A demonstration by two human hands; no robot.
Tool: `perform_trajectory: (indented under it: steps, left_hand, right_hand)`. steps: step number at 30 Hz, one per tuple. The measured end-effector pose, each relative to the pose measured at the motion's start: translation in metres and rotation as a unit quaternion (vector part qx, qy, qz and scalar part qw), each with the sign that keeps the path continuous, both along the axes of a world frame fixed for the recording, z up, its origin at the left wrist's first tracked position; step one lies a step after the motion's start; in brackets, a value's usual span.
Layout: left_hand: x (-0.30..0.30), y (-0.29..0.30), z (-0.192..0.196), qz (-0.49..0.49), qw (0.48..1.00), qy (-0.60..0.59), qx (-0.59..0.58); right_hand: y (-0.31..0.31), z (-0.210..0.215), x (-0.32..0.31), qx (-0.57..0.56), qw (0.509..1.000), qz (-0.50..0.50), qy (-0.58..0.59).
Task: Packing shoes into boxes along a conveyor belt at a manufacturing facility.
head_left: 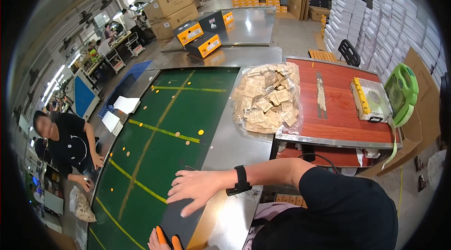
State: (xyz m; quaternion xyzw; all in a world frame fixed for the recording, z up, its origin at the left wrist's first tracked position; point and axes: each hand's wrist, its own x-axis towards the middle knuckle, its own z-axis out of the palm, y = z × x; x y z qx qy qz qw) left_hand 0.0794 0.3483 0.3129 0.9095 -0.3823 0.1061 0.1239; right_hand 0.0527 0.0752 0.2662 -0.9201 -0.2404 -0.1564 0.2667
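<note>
My right hand (pixel 199 192) reaches in from the right, palm down, with a black band on its wrist. Its fingers are spread over the dark box-like panel (pixel 181 222), which has an orange-tan side; whether they touch it I cannot tell. At the lower edge, my left hand (pixel 162 241) is partly cut off. Orange covers sit on two of its fingers, which look stretched out beside the panel's near left edge. Nothing shows in either hand. Beneath is a green conveyor belt (pixel 162 156) with yellow lines and small round dots.
A clear bag of tan packets (pixel 268 99) lies by the red-brown table (pixel 324 95). Dark-and-orange boxes (pixel 203 44) stand at the belt's far end. A green reel (pixel 403 92) is at right. Across the belt stands a co-worker (pixel 70 142) beside another bag (pixel 81 205).
</note>
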Motion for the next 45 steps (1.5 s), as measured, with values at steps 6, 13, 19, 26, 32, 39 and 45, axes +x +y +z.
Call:
perform_trajectory:
  steps: [6, 13, 19, 26, 32, 39, 45]
  left_hand:
    - [0.002, 0.004, -0.003, -0.019, 0.999, -0.012, -0.028]
    - [-0.001, 0.006, -0.002, -0.012, 0.999, -0.012, -0.034]
    - [-0.003, 0.009, -0.005, -0.001, 0.999, -0.009, -0.034]
    - [0.005, 0.011, -0.007, -0.007, 0.996, 0.028, -0.082]
    - [-0.001, 0.013, -0.007, 0.013, 0.997, 0.025, -0.066]
    - [-0.016, 0.015, -0.006, 0.028, 0.998, 0.019, -0.056]
    - [0.015, 0.019, -0.016, -0.008, 0.982, 0.09, -0.165]
  right_hand:
    - [0.006, -0.002, -0.005, -0.062, 0.997, -0.041, -0.032]
    - [0.007, 0.003, -0.011, -0.061, 0.995, -0.058, -0.044]
    - [0.009, 0.006, -0.016, -0.062, 0.995, -0.059, -0.049]
    - [0.009, -0.001, -0.006, -0.06, 0.989, -0.075, -0.117]
    - [0.012, 0.003, -0.015, -0.064, 0.989, -0.077, -0.105]
    - [0.013, 0.005, -0.026, -0.074, 0.982, -0.082, -0.155]
    - [0.011, 0.01, -0.006, -0.064, 0.995, -0.066, -0.024]
